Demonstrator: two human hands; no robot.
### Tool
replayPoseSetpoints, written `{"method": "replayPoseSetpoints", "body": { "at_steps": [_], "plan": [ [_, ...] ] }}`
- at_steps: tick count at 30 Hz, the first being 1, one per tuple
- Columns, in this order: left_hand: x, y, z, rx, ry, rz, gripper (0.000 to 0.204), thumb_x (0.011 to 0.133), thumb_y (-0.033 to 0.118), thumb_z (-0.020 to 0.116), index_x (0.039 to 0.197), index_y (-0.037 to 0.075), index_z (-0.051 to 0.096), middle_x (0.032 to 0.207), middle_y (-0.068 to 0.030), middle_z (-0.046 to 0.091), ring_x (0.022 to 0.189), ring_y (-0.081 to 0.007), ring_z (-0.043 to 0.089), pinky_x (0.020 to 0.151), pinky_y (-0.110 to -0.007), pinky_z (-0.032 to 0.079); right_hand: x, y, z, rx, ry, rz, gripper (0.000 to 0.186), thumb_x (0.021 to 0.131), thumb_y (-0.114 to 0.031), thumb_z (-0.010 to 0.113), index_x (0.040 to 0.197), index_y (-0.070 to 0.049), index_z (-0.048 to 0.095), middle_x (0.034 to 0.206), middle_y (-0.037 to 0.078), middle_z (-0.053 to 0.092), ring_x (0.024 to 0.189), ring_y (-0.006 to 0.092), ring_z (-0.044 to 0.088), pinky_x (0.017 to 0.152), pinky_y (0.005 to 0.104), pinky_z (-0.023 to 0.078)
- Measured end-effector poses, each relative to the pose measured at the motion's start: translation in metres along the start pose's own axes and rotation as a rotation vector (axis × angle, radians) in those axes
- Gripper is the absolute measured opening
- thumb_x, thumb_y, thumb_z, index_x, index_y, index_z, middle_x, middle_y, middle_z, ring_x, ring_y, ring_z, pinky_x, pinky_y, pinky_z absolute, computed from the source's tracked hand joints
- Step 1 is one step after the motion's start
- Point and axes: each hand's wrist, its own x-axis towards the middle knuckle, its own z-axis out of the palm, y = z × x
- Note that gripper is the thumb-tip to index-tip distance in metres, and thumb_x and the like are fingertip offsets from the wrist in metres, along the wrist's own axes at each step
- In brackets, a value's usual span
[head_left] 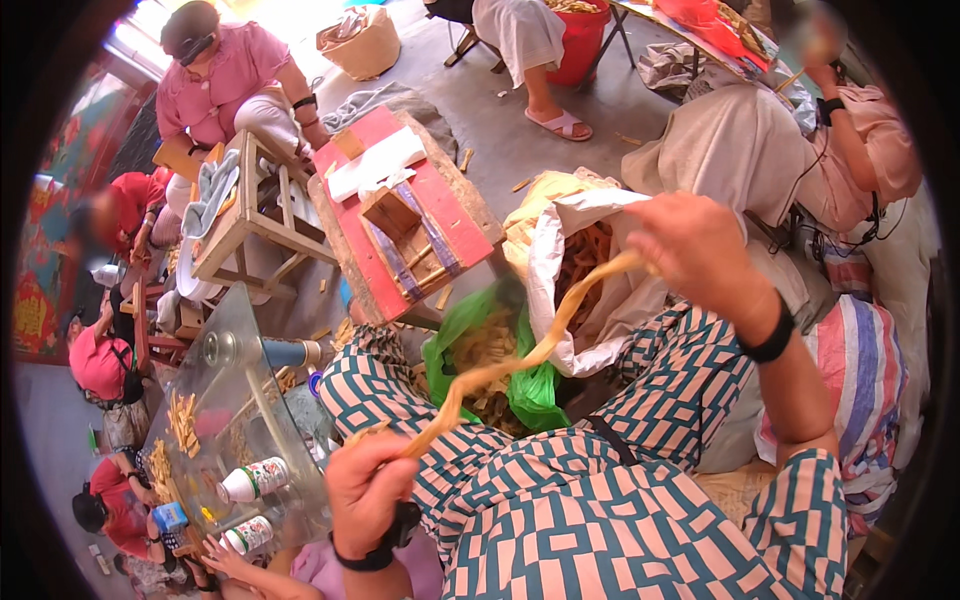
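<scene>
My left hand and my right hand each grip one end of a long, tan, twisted strip. It stretches slantwise across my lap, rising toward the right hand. What the strip is made of, I cannot make out. Behind it, a white-lined sack stands with its mouth turned back around reddish-brown pieces. Between my knees, a green plastic bag holds short tan pieces. The fingers of both hands are closed, and the right hand is slightly blurred.
A wooden bench with a red board stands ahead, bearing a wooden block. Left is a glass table with white bottles and tan pieces. People sit around; a striped bag lies right. Another person's hand reaches in at lower left.
</scene>
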Motion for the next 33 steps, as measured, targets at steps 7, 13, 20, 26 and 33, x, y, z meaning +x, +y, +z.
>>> {"method": "replayPoseSetpoints", "body": {
  "at_steps": [7,13,20,26,33],
  "plan": [
    [0.034,0.008,0.051,0.009,-0.208,-0.037,0.013,0.092,0.001,0.068,0.104,-0.004,0.07,0.077,-0.0045,0.068,0.062,-0.0086,0.06,0.056,-0.024,0.046,-0.019,-0.136,0.026,0.966,-0.11,-0.293,0.065,0.083,-0.008,0.068,0.143,0.002,0.046,0.109,0.02,0.064,0.097,0.0338,0.067,0.078,0.0404,0.055],
    [0.03,-0.011,0.027,0.269,-0.307,-0.003,0.011,0.093,0.007,0.07,0.099,-0.002,0.069,0.072,-0.0108,0.063,0.059,-0.016,0.059,0.056,-0.028,0.045,-0.009,-0.075,0.032,0.343,-0.047,-0.451,0.043,0.083,-0.009,0.063,0.125,0.001,0.061,0.062,0.004,0.054,0.053,0.0213,0.06,0.048,0.0366,0.046],
    [0.018,-0.014,-0.002,0.404,-0.169,-0.067,0.01,0.093,0.006,0.068,0.098,-0.002,0.069,0.069,-0.0097,0.061,0.059,-0.0173,0.057,0.056,-0.029,0.044,-0.017,0.022,0.03,0.061,0.126,-0.215,0.042,0.082,-0.006,0.066,0.123,-0.001,0.063,0.073,0.012,0.064,0.064,0.0283,0.066,0.056,0.037,0.051],
    [0.026,-0.022,0.003,0.522,-0.101,0.085,0.007,0.089,-0.001,0.067,0.096,-0.001,0.068,0.074,-0.0128,0.064,0.064,-0.0271,0.063,0.059,-0.034,0.048,-0.017,-0.013,0.029,-0.014,-0.325,-0.162,0.056,0.081,-0.013,0.072,0.133,0.001,0.056,0.104,0.015,0.069,0.096,0.0296,0.067,0.082,0.0377,0.052],
    [0.05,-0.023,0.033,1.051,-0.041,0.559,0.016,0.086,0.005,0.068,0.101,0.007,0.066,0.071,-0.0059,0.057,0.061,-0.0259,0.058,0.055,-0.037,0.043,-0.002,-0.118,0.054,0.816,-0.318,-0.334,0.045,0.088,-0.016,0.072,0.127,-0.001,0.059,0.107,0.016,0.069,0.099,0.0354,0.066,0.095,0.0476,0.05]
  ]
}}
